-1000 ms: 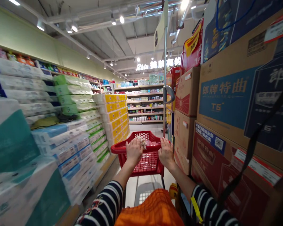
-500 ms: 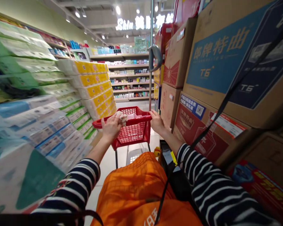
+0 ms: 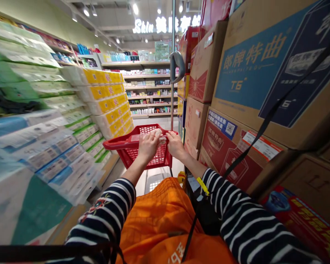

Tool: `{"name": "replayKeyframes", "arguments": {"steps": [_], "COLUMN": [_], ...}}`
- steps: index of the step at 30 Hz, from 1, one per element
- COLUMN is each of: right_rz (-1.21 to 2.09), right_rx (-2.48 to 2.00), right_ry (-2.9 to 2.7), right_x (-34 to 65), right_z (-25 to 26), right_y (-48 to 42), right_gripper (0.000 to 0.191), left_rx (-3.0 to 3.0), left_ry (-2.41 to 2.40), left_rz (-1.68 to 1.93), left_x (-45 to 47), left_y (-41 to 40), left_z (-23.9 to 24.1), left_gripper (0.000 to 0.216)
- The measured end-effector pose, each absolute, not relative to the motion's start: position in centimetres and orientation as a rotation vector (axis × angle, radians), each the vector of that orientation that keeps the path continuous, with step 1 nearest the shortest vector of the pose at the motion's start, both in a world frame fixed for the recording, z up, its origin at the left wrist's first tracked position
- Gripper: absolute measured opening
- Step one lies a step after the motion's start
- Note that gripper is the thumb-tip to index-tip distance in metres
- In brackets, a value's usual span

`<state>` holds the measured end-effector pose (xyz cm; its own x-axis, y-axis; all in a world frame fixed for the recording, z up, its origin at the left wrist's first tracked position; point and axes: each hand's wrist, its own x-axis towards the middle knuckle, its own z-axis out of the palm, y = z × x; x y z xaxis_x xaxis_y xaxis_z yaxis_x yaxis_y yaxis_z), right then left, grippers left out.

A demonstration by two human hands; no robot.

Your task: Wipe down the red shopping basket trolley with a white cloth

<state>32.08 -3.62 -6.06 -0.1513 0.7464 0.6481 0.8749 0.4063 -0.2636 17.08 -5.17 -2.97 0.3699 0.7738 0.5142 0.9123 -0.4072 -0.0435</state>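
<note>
A red plastic shopping cart (image 3: 126,156) with a mesh basket stands in front of me, its handle bar (image 3: 121,143) running across. My left hand (image 3: 148,145) presses a crumpled whitish cloth or tissue (image 3: 162,139) onto the bar, fingers bent over it. Close beside it, my right hand (image 3: 176,145) is closed around the right end of the bar. The two hands are nearly touching. Much of the cloth is hidden under the left fingers.
Stacked cartons (image 3: 244,73) rise close on the right. Packs of paper tissue (image 3: 107,95) are piled on the left. A pole with a grey handle (image 3: 177,68) stands just beyond the cart. Filled shelves (image 3: 151,76) line the back. An orange apron (image 3: 156,216) covers my front.
My left hand has slid right along the bar with the cloth, coming up to my right hand. The right hand has shifted slightly left in view and stays on the bar.
</note>
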Motion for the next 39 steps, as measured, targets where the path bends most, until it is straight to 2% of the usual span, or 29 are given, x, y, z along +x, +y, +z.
{"name": "replayKeyframes", "arguments": {"steps": [9, 12, 19, 28, 36, 39], "right_rz": [-0.192, -0.205, -0.253, -0.282, -0.309, -0.312], "right_rx": [-1.441, -1.419, -1.359, -1.384, -1.319, -1.324], "right_ry": [-1.866, -1.924, -2.039, -1.999, -2.033, -2.026], "right_x": [31.8, 30.7, 28.2, 29.8, 28.8, 29.0], "right_z": [-5.6, -5.4, -5.7, -6.1, -5.8, -5.8], "right_y": [-4.4, -4.7, -5.1, -4.8, -4.6, -4.7], "right_gripper": [0.055, 0.055, 0.055, 0.05, 0.053, 0.053], "left_rx": [-1.996, -1.982, -2.211, -1.927, -2.284, -2.273], "left_ry": [-1.778, -1.793, -1.467, -1.823, -1.488, -1.512], "left_rz": [-0.755, -0.772, -0.765, -0.892, -0.824, -0.811], "left_x": [7.0, 7.8, 13.3, 4.6, 13.4, 13.5], "left_y": [-6.4, -6.1, -5.0, -4.5, -4.3, -4.5], "left_z": [-4.1, -4.1, -4.3, -4.7, -3.5, -3.5], "left_gripper": [0.044, 0.046, 0.046, 0.047, 0.05, 0.049]}}
